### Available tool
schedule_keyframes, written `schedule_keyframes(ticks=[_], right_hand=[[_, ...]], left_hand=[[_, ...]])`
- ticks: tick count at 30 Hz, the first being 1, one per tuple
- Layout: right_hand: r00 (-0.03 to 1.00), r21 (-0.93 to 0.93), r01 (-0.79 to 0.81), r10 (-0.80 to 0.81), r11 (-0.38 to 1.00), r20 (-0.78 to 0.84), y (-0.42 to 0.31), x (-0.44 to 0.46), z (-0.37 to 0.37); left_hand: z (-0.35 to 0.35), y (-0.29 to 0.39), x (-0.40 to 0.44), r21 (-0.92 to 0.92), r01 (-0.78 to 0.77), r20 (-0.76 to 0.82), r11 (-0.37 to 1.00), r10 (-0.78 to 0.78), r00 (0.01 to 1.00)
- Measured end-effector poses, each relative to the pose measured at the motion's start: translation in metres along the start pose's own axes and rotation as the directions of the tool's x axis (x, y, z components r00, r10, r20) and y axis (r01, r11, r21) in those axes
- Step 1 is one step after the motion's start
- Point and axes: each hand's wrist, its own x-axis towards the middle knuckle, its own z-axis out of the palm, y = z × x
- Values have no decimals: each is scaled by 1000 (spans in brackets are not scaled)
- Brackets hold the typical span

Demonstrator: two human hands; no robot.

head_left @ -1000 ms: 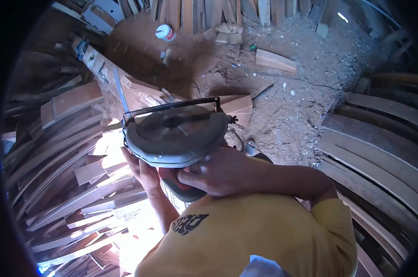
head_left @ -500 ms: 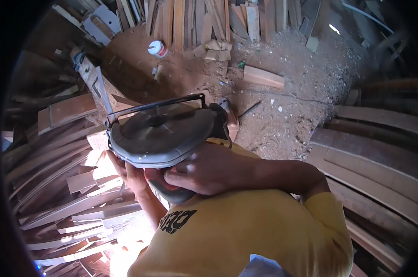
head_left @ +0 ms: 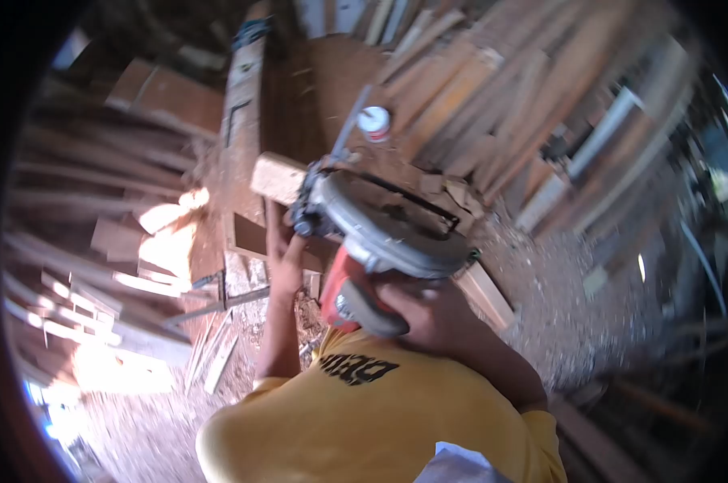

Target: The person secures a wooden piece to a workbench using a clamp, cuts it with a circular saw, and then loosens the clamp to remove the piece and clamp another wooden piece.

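A circular saw (head_left: 388, 221) with a grey blade guard, a black base frame and a red motor housing is held in front of my chest, tilted on its side. My right hand (head_left: 424, 306) is wrapped round its rear handle, the fingers partly hidden by the housing. My left hand (head_left: 285, 249) is closed at the front end of the saw, by the black base fittings; its fingertips are partly hidden. Just beyond those fingers is a pale wood block (head_left: 279, 179). A thin metal strip (head_left: 352, 121) sticks up from the saw's front.
A long narrow wooden bench (head_left: 245, 121) with a blue-green clamp (head_left: 252, 32) stands ahead to the left. A white bucket (head_left: 373, 122) is on the dirt floor. Stacked boards (head_left: 476, 105) lean at the back, a plank (head_left: 486, 294) lies at right, and more timber lies on both sides.
My view has swung left, blurring the surroundings. The saw has turned clockwise in view, showing more of its red housing. Both hands stay on it.
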Motion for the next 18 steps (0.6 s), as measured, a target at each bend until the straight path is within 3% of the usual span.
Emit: schedule_keyframes(ticks=[3, 6, 9, 14, 16, 18], right_hand=[[994, 15, 83, -84, 996, 67, 53, 63, -36], [977, 152, 135, -157, 979, 146, 94, 112, -49], [932, 255, 266, -316, 929, 178, 134, 160, -44], [756, 495, 360, -558, 791, 343, 172, 242, -23], [621, 578, 380, -662, 722, 419, 181, 280, -10], [486, 689, 414, -785, 594, 385, 194, 317, 12]], left_hand=[[17, -7, 62, -41, -119, -16, 992, 118, 993], [19, 0, 92, -26, -150, -99, 988, 147, 984], [20, 18, 103, 94, -166, -341, 982, 188, 921], [5, 30, 83, 137, -195, -637, 971, 237, 733], [9, 29, 74, 239, -188, -744, 953, 304, 595], [5, 16, 71, 382, -215, -792, 899, 438, 426]])
